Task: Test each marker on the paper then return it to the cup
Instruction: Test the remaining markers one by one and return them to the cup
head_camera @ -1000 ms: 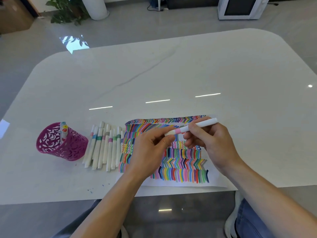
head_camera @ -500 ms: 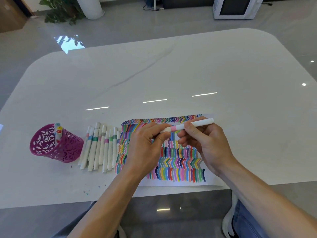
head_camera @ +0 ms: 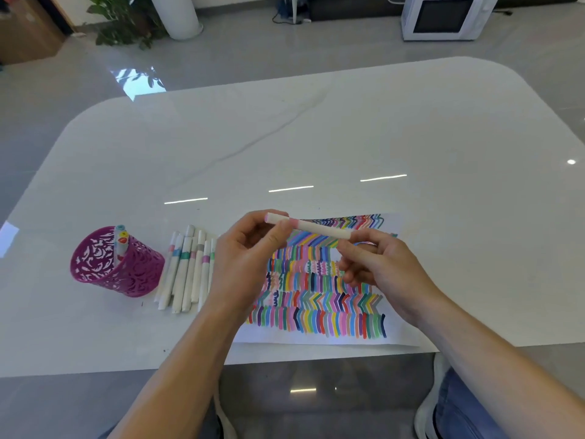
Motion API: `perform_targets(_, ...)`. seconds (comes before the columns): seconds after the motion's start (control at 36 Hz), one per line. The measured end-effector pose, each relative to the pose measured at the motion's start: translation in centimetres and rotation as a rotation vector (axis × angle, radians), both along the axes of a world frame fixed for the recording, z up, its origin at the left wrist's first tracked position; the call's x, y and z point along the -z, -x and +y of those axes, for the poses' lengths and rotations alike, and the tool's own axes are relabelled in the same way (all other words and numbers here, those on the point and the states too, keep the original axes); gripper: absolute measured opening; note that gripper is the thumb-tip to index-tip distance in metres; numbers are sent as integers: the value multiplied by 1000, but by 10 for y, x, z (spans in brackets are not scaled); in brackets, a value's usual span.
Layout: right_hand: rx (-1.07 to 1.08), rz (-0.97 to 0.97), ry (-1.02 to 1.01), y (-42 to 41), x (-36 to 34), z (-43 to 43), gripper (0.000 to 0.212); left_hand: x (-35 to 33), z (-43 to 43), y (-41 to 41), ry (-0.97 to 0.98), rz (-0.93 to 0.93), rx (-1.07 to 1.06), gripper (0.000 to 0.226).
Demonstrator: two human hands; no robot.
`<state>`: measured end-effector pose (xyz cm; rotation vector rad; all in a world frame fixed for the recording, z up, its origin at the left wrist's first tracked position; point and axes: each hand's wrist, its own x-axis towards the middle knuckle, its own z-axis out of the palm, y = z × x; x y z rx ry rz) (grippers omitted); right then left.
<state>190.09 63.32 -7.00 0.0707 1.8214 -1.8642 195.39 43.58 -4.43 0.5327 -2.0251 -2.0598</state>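
Marker (head_camera: 311,225) is up in the air, over the far-left part of the paper (head_camera: 316,339), and both hands are on it. It is a white stick with a pink band near its left end and a pink tip at that end. It lies almost level, its right end dipping a touch.

The left hand (head_camera: 243,264) pinches the banded end between thumb and curled fingers. The right hand (head_camera: 380,267) has the other end in its fingertips, the rest of its fingers loosely curled below. Both forearms come in over the paper's near side.

The paper itself is packed with coloured strokes in rows of bars, chevrons and squiggles. Only a thin white margin shows along its near and right edges.

That near edge sits close to the near rim of the table (head_camera: 316,128), with just a narrow strip between them. The left edge is hidden under the left hand and wrist.

Just left of the paper lies the marker row (head_camera: 186,270), white barrels side by side with coloured bands. Left of those, touching or nearly so, stands the cup (head_camera: 126,270), magenta and cut through with holes. Two cup markers (head_camera: 120,242) stand upright in it.

Beyond the paper's far edge and off to its right, the white tabletop runs wide and glossy to its rounded corners.
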Motion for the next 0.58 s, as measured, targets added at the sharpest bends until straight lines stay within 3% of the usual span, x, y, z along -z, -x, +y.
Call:
perform_targets(0.08,-64,42,-74,-1,2,-3,11,-1,-8,-3,2,27,-93,8)
perform_targets(0.22,-165,181,-244,-8,5,-10,11,-1,-29,-9,274,55,-309,1)
perform_targets(0.33,-239,224,-296,-15,9,-14,4,-6,-48,-18,449,87,-399,6)
perform_targets(0.44,-266,273,-340,-20,10,-22,11,-9,-63,-29,557,94,-459,7)
perform_targets(0.58,-301,292,-321,-23,8,-33,13,-18,-76,-45,758,141,-501,26)
